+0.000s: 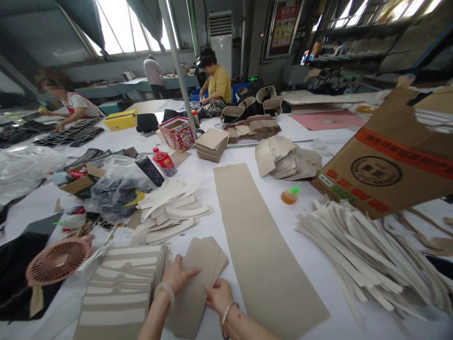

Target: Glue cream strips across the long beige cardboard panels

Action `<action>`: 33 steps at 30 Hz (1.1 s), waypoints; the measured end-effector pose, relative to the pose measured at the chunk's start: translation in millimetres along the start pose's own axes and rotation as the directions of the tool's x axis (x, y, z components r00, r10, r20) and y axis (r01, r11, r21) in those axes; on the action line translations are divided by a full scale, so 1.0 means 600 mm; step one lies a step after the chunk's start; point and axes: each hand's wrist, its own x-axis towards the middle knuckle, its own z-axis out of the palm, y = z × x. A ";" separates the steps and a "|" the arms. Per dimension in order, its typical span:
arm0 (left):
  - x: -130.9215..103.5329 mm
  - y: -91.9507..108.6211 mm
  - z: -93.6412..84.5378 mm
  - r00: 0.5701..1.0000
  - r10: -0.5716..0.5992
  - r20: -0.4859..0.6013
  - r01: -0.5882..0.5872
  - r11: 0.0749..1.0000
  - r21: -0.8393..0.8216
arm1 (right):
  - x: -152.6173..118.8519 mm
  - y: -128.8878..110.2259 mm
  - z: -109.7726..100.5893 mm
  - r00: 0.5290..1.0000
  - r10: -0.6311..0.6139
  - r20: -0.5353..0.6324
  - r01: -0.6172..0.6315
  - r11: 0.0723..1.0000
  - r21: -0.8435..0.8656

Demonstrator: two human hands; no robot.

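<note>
A few flat grey-beige cardboard pieces [193, 288] overlap in a slightly fanned pile near the front edge. My left hand [179, 277] grips their left side, its thumb lying across the top piece and its fingers partly hidden behind the edge. With closed fingers, my right hand [220, 296] pinches the right edge. Just left of the pile is a stack of cardboard panels [118, 278] with white strips across them. A long grey-beige sheet [255, 236] lies flat to the right of my hands.
Curved pale strips [170, 208] lie beyond my left hand. More long strips [368, 259] spread at right below a tilted carton [375, 160]. A small glue bottle [289, 195], cut pieces [288, 158] and a pink fan [58, 261] are around. Co-workers sit across the table.
</note>
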 end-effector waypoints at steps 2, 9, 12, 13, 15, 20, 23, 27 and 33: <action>-0.002 0.005 -0.004 1.000 0.011 0.004 -0.010 0.997 -0.072 | 0.011 -0.010 0.003 0.992 -0.039 -0.120 0.017 0.984 -0.176; 0.005 -0.009 -0.019 0.984 0.124 0.131 -0.064 0.919 -0.388 | 0.022 -0.016 -0.006 0.981 -0.159 -0.116 0.095 0.900 -0.426; 0.014 -0.019 -0.014 0.975 0.124 0.182 -0.009 0.847 -0.532 | 0.014 -0.019 -0.009 0.989 -0.095 -0.118 0.037 0.907 -0.420; 0.017 -0.021 -0.012 0.976 0.117 0.185 0.004 0.836 -0.549 | 0.010 -0.022 -0.010 0.992 -0.050 -0.118 -0.003 0.913 -0.408; 0.022 -0.024 -0.008 0.978 0.103 0.182 0.014 0.834 -0.551 | 0.000 -0.029 -0.013 0.994 0.018 -0.106 -0.057 0.925 -0.376; 0.017 -0.023 -0.010 0.979 0.118 0.168 -0.011 0.846 -0.533 | -0.013 -0.032 -0.023 0.996 0.000 -0.095 -0.032 0.944 -0.328; -0.004 -0.010 -0.020 0.975 0.180 0.131 -0.102 0.884 -0.456 | -0.006 -0.023 -0.025 0.994 -0.015 -0.104 -0.023 0.934 -0.357; -0.040 0.015 -0.038 0.967 0.220 0.128 -0.169 0.931 -0.324 | 0.016 -0.009 -0.029 0.993 -0.057 -0.102 0.011 0.915 -0.403; -0.065 0.024 -0.051 0.961 0.230 0.154 -0.194 0.957 -0.215 | 0.023 0.007 -0.039 0.992 -0.090 -0.083 0.050 0.919 -0.392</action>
